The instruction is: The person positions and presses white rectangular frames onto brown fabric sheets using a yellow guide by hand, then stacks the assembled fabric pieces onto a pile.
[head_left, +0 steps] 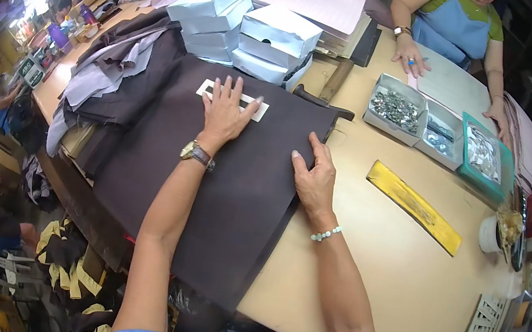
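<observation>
Dark brown fabric (161, 155) lies spread over the near left part of the table, its front end hanging past the edge. My left hand (224, 112) rests flat on a small white rectangular frame (258, 110) with a slot in it, fingers spread across it on the cloth. At the fabric's right edge is my right hand (317, 178), thumb and fingers apart and holding nothing. Just beyond the far edge of the cloth lies a hammer (336, 82), its dark head beside the fabric's corner.
White boxes (279, 30) are stacked behind the fabric, near bunched cloth (117, 61). To the right are a yellow bar (415, 205), a box of small metal pieces (397, 107) and a teal tray (502, 180). Across the table a person's hand (410, 56) rests on pale sheets.
</observation>
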Demonstrator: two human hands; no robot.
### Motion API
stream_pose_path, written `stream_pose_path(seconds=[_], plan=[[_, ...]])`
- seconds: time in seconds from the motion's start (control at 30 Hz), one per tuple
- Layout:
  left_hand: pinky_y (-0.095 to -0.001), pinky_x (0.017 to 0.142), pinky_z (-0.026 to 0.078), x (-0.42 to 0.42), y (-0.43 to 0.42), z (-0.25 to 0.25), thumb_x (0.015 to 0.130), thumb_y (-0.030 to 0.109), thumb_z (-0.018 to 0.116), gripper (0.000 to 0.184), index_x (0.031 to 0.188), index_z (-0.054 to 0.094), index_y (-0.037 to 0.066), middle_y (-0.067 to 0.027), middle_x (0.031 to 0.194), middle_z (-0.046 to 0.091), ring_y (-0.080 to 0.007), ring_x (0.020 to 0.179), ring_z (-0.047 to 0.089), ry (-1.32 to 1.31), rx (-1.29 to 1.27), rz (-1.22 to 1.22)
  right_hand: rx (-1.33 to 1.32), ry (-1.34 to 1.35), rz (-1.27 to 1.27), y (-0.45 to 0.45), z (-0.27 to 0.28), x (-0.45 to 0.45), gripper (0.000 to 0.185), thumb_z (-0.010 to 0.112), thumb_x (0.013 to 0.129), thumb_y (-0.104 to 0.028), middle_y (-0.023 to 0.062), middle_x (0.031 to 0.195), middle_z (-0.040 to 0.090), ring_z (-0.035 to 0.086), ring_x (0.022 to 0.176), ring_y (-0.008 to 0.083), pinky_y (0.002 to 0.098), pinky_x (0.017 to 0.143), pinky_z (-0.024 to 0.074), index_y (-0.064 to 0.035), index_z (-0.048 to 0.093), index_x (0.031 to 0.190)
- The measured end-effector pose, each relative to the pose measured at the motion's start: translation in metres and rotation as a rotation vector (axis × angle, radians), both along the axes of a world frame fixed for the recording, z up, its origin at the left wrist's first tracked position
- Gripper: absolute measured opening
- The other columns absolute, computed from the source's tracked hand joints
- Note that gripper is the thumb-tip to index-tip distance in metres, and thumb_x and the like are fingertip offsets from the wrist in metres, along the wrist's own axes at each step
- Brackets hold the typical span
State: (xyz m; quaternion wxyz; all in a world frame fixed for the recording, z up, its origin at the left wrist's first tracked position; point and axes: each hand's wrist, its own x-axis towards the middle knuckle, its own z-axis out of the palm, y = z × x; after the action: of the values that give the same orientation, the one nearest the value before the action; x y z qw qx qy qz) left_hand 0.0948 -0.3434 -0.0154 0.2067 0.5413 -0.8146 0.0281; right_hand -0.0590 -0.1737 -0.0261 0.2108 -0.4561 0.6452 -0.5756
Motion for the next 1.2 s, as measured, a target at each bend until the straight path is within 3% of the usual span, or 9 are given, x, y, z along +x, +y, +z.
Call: stream_pose_path(seconds=[0.13,0.43,0.53,0.63,0.67,0.87,1.07,1.17,1.2], plan=[[-0.0653,0.107,0.009,-0.013,-0.001,-0.005,0.087,0.061,0.042,0.077,0.141,0.036,0.006,-0.0203,0.148,0.029,-0.0397,0.139,0.017,-0.021,0.093,0.039,-0.015,-0.030,-0.001,0.000,-0.002,0.000,0.051,0.062,0.082,-0.021,0.0148,0.111,0.058,0.057,0.106,0.0297,0.0341,0.092,0.0439,0.0040,0.051,0.126],[-0.0661,0.106,0.011,-0.027,0.008,-0.003,0.087,0.054,0.048,0.071,0.138,0.042,0.005,-0.0214,0.146,0.032,-0.0415,0.138,0.019,0.046,0.035,0.061,-0.058,0.056,-0.054,-0.003,-0.003,0.000,0.051,0.062,0.083,-0.023,0.0140,0.106,0.059,0.057,0.070,0.0197,0.0323,0.070,0.0473,0.0023,0.052,0.126],[-0.0649,0.107,0.010,-0.032,0.011,-0.014,0.087,0.052,0.049,0.069,0.134,0.046,0.003,-0.0224,0.144,0.035,-0.0422,0.137,0.021,0.096,-0.017,0.062,0.139,-0.206,0.038,0.003,0.009,-0.003,0.048,0.056,0.087,-0.017,0.0162,0.104,0.060,0.060,0.068,0.0164,0.0304,0.067,0.0500,0.0007,0.046,0.131],[-0.0647,0.107,0.011,-0.032,0.012,-0.014,0.088,0.051,0.048,0.067,0.134,0.046,0.003,-0.0222,0.143,0.036,-0.0424,0.136,0.022,0.107,-0.014,0.057,-0.168,-0.512,-0.011,-0.005,-0.005,-0.006,0.047,0.048,0.091,-0.009,0.0169,0.102,0.061,0.062,0.067,0.0141,0.0278,0.062,0.0512,-0.0017,0.038,0.137],[-0.0647,0.107,0.011,-0.031,0.012,-0.014,0.088,0.051,0.048,0.066,0.134,0.046,0.004,-0.0222,0.143,0.036,-0.0424,0.136,0.023,0.115,-0.016,0.053,-0.140,-0.444,-0.030,-0.004,-0.008,-0.009,0.049,0.042,0.092,-0.004,0.0157,0.103,0.062,0.064,0.069,0.0146,0.0265,0.061,0.0510,-0.0036,0.031,0.140],[-0.0648,0.107,0.011,-0.029,0.008,-0.022,0.089,0.049,0.048,0.062,0.133,0.048,0.005,-0.0217,0.142,0.037,-0.0422,0.136,0.023,0.125,-0.054,0.041,-0.019,-0.028,-0.095,-0.015,-0.017,-0.008,0.054,0.046,0.090,-0.005,0.0164,0.102,0.062,0.064,0.068,0.0245,0.0375,0.065,0.0525,-0.0024,0.028,0.141],[-0.0674,0.104,0.013,-0.030,0.008,-0.022,0.088,0.046,0.051,0.061,0.135,0.046,0.008,-0.0204,0.141,0.039,-0.0423,0.135,0.026,0.105,-0.078,0.045,0.373,0.590,-0.167,-0.039,0.011,0.002,0.077,0.067,0.077,-0.014,0.0199,0.108,0.061,0.064,0.081,0.0371,0.0424,0.074,0.0512,-0.0019,0.025,0.142],[-0.0672,0.104,0.014,-0.029,0.004,-0.024,0.085,0.048,0.053,0.064,0.134,0.047,0.008,-0.0193,0.141,0.039,-0.0414,0.135,0.026,0.094,-0.076,0.050,0.444,0.525,-0.208,-0.038,0.020,0.004,0.088,0.073,0.071,-0.019,0.0204,0.106,0.060,0.064,0.084,0.0370,0.0426,0.075,0.0510,-0.0025,0.024,0.142],[-0.0669,0.105,0.014,-0.029,0.005,-0.023,0.084,0.050,0.055,0.066,0.134,0.047,0.008,-0.0188,0.142,0.039,-0.0410,0.135,0.026,0.083,-0.072,0.054,0.311,0.478,-0.230,-0.031,0.017,-0.001,0.088,0.074,0.069,-0.022,0.0206,0.101,0.061,0.064,0.083,0.0364,0.0434,0.074,0.0509,-0.0023,0.028,0.141]])
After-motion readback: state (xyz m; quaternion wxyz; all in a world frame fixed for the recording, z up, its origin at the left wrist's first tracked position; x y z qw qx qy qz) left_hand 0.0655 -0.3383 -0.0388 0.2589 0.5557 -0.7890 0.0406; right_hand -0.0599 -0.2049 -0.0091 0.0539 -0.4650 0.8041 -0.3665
